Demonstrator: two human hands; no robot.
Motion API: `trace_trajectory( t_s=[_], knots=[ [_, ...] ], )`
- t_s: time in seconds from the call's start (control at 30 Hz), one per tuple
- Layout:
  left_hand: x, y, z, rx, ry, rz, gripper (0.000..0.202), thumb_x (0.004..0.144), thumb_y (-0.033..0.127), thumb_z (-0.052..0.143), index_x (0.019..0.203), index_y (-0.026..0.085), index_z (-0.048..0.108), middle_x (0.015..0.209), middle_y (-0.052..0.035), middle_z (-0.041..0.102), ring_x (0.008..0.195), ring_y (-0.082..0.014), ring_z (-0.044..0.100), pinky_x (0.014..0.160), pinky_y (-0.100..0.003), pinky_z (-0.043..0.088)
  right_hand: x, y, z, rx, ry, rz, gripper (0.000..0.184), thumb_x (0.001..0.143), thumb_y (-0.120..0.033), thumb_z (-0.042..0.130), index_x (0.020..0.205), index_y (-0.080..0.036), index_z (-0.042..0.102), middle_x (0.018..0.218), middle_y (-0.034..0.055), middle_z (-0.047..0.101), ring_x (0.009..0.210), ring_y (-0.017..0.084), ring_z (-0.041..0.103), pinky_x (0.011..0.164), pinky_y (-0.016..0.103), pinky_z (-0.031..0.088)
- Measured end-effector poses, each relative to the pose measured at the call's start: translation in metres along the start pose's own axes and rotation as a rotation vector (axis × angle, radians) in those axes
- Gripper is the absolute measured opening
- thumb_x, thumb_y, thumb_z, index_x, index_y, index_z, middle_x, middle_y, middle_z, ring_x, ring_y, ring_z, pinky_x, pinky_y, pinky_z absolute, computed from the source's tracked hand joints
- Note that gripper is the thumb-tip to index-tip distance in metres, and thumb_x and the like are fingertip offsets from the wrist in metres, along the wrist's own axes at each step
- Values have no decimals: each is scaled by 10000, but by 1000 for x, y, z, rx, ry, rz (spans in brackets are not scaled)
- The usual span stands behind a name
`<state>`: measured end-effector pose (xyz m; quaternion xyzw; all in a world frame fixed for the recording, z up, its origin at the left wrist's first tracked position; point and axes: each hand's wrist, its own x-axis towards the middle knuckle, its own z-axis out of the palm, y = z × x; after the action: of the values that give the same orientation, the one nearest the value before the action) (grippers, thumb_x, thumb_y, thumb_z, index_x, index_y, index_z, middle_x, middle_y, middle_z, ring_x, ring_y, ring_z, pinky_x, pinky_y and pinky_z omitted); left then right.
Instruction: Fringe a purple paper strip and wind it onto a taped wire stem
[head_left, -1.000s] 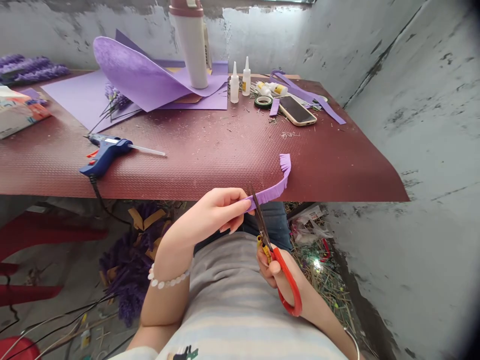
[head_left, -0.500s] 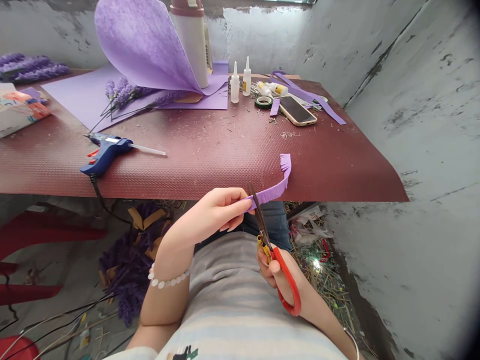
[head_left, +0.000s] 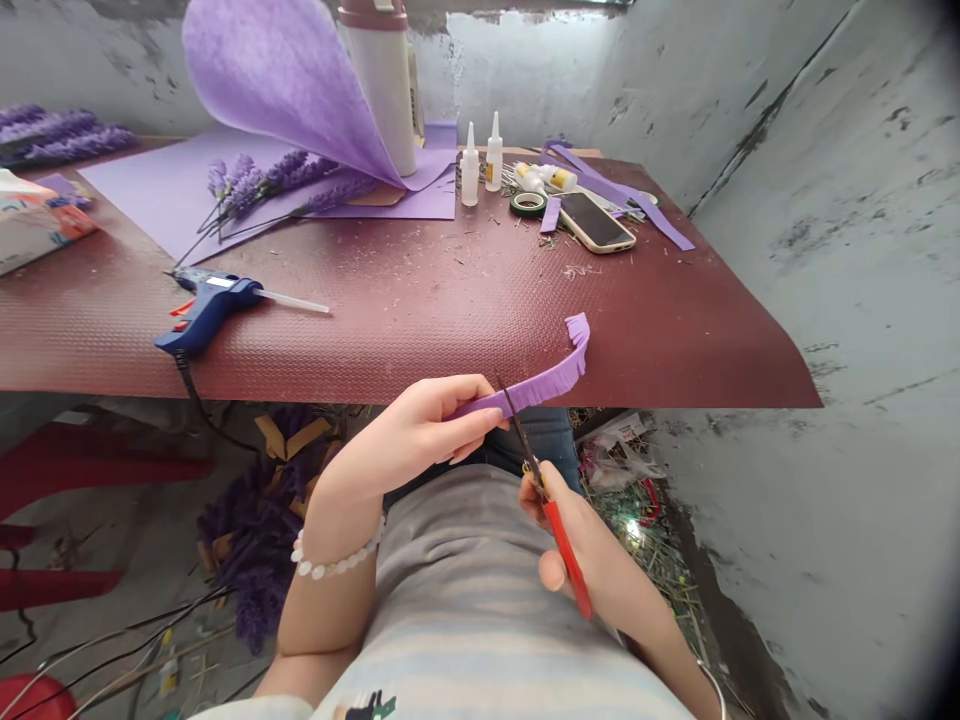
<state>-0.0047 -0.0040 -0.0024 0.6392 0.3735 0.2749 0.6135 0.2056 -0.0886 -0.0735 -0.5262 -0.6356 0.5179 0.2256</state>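
My left hand (head_left: 420, 430) pinches a purple fringed strip (head_left: 551, 373) in front of the table's near edge. The strip runs right from my fingers and curls upward at its free end. My right hand (head_left: 574, 540) is closed around red-handled scissors (head_left: 547, 500), whose blades reach up to the strip just right of my left fingers. Both hands hover over my lap, below the dark red table (head_left: 675, 330).
On the table lie a blue glue gun (head_left: 206, 308), purple sheets (head_left: 285, 80) with lavender stems (head_left: 255, 185), a white tumbler (head_left: 386, 85), two glue bottles (head_left: 480, 165), green tape (head_left: 527, 204), a phone (head_left: 596, 222) and purple strips. A concrete wall rises at right. Purple scraps and cables litter the floor.
The big purple sheet at the back lifted up, uncovering lavender stems. The scissors' handles closed together and turned edge-on. The strip's free end shifted slightly right.
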Motion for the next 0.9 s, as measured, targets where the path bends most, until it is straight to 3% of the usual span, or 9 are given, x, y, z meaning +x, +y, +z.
trace_trajectory(
  t_s=[0.13,0.27,0.53,0.67,0.9],
  knots=[
    [2,-1,0,75,26,9,237,956,307,528,782,145,540,574,60,459,518,-57,357,488,-200,271,-1,-6,-8,-161,-12,36,330,824,-296,654,947,-244,352,774,-42,472,645,142,362,601,251,354],
    [5,-1,1,144,26,5,220,961,301,517,808,148,557,577,61,465,523,-60,368,497,-198,288,2,-9,-7,-196,7,55,267,817,-187,557,938,-242,326,764,-51,467,648,144,354,623,254,357],
    [6,-4,1,154,22,24,224,963,318,510,815,155,554,579,61,473,522,-65,372,502,-200,299,5,-6,-3,-3,-7,45,311,801,-245,636,869,-243,333,621,-93,395,568,119,326,533,227,295],
    [7,-5,1,139,21,14,215,959,311,512,817,156,555,577,61,478,511,-61,362,493,-196,291,5,-2,2,139,20,42,230,805,-221,564,817,-241,336,611,-80,356,496,105,370,466,225,255],
    [5,-4,1,122,27,-19,231,939,291,528,752,155,533,553,61,455,498,-60,354,479,-196,277,1,3,8,147,11,38,111,867,-255,470,819,-242,371,568,-68,441,472,115,375,460,233,248]
  ],
)
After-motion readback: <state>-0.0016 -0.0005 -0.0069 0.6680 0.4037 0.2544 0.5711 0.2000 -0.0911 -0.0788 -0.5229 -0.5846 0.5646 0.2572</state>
